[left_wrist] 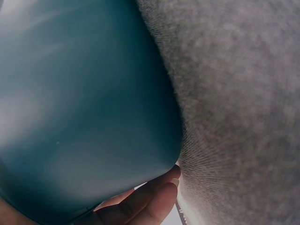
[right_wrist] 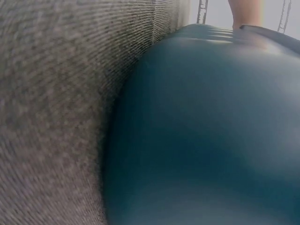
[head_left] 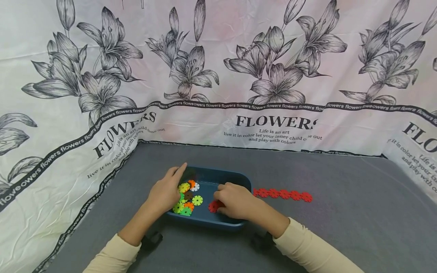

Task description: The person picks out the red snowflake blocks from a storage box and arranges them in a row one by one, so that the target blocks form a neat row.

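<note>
A dark blue plastic bin [head_left: 205, 223] lies in front of me with notched plastic discs inside. My left hand [head_left: 165, 193] grips its left end; in the left wrist view the fingers [left_wrist: 159, 201] curl against the outer wall. My right hand [head_left: 235, 201] reaches into the right side of the bin, pinching a red notched disc [head_left: 213, 206] between bent fingers and thumb. Part of the red is hidden under that hand. Toward the bin's left side, yellow, orange, green, brown and white discs are heaped, with a yellow-green disc [head_left: 197, 200] at the heap's right edge.
Right of the bin, a row of several red discs [head_left: 285, 194] stretches across the grey cloth [head_left: 341, 220]. Behind stands a white flower-printed curtain [head_left: 191, 125], which also bounds the left and right sides.
</note>
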Demonstrator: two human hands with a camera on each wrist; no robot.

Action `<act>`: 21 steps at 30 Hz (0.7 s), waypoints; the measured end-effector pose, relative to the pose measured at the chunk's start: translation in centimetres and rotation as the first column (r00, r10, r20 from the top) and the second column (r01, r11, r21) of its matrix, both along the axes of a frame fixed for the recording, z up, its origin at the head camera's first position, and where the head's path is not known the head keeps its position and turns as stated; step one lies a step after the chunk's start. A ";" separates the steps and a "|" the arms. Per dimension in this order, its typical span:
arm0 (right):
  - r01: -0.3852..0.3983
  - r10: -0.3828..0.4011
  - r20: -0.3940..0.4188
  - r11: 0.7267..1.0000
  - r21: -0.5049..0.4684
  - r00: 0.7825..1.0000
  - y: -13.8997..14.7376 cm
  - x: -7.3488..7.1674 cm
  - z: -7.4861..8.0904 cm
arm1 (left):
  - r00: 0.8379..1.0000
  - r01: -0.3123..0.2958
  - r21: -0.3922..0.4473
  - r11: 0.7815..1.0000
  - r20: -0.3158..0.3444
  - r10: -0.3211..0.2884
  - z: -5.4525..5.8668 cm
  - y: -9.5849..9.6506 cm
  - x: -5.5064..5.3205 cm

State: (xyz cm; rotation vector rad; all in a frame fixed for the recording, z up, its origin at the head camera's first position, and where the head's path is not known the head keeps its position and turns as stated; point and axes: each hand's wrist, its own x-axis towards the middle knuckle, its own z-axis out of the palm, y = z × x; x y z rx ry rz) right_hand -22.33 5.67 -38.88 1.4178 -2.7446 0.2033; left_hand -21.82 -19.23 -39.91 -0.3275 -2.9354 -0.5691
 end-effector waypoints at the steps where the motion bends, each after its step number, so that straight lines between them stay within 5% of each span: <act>1: -0.009 0.009 0.000 1.000 -0.005 1.000 0.0 0.0 0.0 | 1.000 0.001 0.000 1.000 -0.001 -0.001 0.0 0.0 0.0; 11: -0.165 0.166 -0.045 0.986 0.028 0.985 -0.6 -0.3 -0.5 | 1.000 0.002 -0.002 1.000 -0.005 -0.002 0.1 0.0 0.0; 14: -0.156 0.159 -0.063 0.987 0.047 0.985 -0.7 -0.3 -0.4 | 1.000 -0.001 -0.004 1.000 -0.004 0.001 0.1 0.0 0.0; 21: -0.068 0.107 -0.257 0.986 0.153 0.960 -0.7 -0.1 -0.6 | 1.000 0.004 -0.006 1.000 -0.006 -0.004 0.1 0.0 0.0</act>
